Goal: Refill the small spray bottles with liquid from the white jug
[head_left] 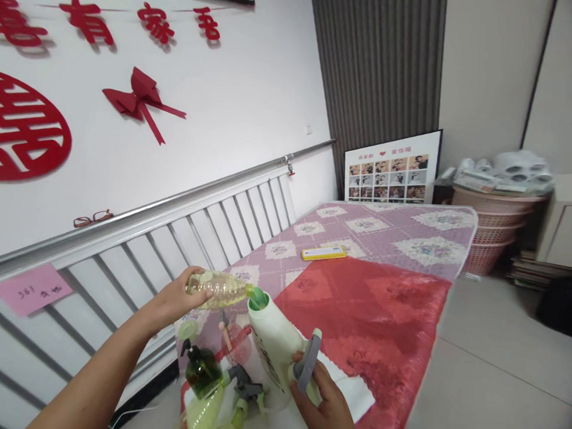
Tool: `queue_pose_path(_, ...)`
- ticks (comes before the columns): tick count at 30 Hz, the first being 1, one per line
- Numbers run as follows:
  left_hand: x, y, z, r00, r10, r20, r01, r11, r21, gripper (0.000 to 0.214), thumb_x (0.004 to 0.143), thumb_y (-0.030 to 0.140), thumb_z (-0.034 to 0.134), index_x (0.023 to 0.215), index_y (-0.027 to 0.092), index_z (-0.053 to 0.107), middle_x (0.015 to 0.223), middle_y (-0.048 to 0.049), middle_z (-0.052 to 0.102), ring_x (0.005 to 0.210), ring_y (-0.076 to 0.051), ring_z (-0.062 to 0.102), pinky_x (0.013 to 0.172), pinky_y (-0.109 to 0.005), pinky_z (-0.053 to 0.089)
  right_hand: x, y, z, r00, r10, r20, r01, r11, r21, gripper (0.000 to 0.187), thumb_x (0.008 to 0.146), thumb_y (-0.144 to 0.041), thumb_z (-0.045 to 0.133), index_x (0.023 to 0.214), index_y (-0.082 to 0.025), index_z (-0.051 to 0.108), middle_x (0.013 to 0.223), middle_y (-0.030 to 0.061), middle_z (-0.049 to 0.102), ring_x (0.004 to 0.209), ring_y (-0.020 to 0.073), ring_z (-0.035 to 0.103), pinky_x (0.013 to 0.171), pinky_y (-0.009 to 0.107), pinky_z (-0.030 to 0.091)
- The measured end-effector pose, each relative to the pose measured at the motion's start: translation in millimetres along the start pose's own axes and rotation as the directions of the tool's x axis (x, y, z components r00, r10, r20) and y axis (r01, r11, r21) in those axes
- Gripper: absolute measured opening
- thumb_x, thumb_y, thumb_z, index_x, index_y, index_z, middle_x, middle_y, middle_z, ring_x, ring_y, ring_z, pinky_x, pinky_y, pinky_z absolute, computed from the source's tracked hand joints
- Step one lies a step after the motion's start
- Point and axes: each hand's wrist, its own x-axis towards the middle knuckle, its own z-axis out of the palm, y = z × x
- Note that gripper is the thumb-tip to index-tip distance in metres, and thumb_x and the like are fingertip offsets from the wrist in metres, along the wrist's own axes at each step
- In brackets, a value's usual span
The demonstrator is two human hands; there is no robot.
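In the head view, the left hand (182,297) has its fingers wrapped around a clear, yellow-tinted bottle (219,290). The bottle is ribbed along its body and lies almost level in the air, its narrow yellow-green neck pointing into the mouth of a white jug (276,348). Whether liquid is running out is too small to tell.

The jug is tall and round-sided, with dark lettering down its side and pale green showing at its open mouth. It leans toward the left hand, above the near end of the tabletop (433,248). The right hand (325,397) is curled closed around the jug's grey handle (310,360).

Below the bottle are a dark green pump bottle (202,372) and, just beside it, grey spray heads (248,389) and pale green bottles (202,414). A shiny red sheet (372,305) covers part of the purple flowered tabletop, and a yellow-edged box (323,252) lies at the sheet's far edge.
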Motion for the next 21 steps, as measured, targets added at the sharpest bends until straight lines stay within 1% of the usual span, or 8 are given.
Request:
queue_pose_path(6,3.2,2.3,-4.1,1.000,0.005,0.009,-0.006,0.998,0.055,0.077,0.068,0.062,0.060,0.132,0.024,0.041,0.118,-0.0119,0.060,0.098,-0.031,0.062,0.083,-0.040,0.047,1.1,-2.4,-1.8,1.000,-0.002,0.015,0.002,1.000,-0.019,0.038,0.077,-0.040,0.063,0.110,-0.021,0.069,0.116,0.0128,0.070,0.111,0.0303,0.063,0.099,0.044,0.048)
queue_pose_path(11,6.2,4.5,-7.2,0.999,0.023,0.033,-0.026,0.996,0.091,0.077,0.068,0.063,0.059,0.131,0.022,0.041,0.114,-0.0124,0.062,0.097,-0.031,0.062,0.083,-0.040,0.047,2.2,-2.6,-1.7,1.000,-0.005,0.002,0.005,0.999,-0.031,0.037,0.076,-0.039,0.064,0.108,-0.021,0.070,0.115,0.0124,0.070,0.110,0.0300,0.064,0.099,0.043,0.049)
queue_pose_path(16,3.7,20.0,-13.3,0.998,0.027,0.064,-0.034,0.994,0.108,0.080,0.068,0.068,0.058,0.132,0.022,0.039,0.116,-0.0129,0.062,0.100,-0.032,0.062,0.083,-0.039,0.048,2.8,-3.4,-1.0,1.000,-0.011,0.013,0.011,0.998,-0.057,0.037,0.078,-0.041,0.062,0.108,-0.021,0.069,0.114,0.0122,0.070,0.109,0.0284,0.065,0.098,0.040,0.049)
queue_pose_path(21,4.9,35.3,-18.9,0.993,0.040,0.109,-0.057,0.987,0.153,0.080,0.067,0.066,0.058,0.131,0.021,0.040,0.112,-0.0119,0.064,0.095,-0.031,0.063,0.078,-0.037,0.048,1.9,-3.7,-2.0,1.000,-0.012,0.019,0.013,0.998,-0.066,0.037,0.078,-0.041,0.061,0.108,-0.020,0.069,0.114,0.0127,0.071,0.108,0.0283,0.065,0.097,0.040,0.050)
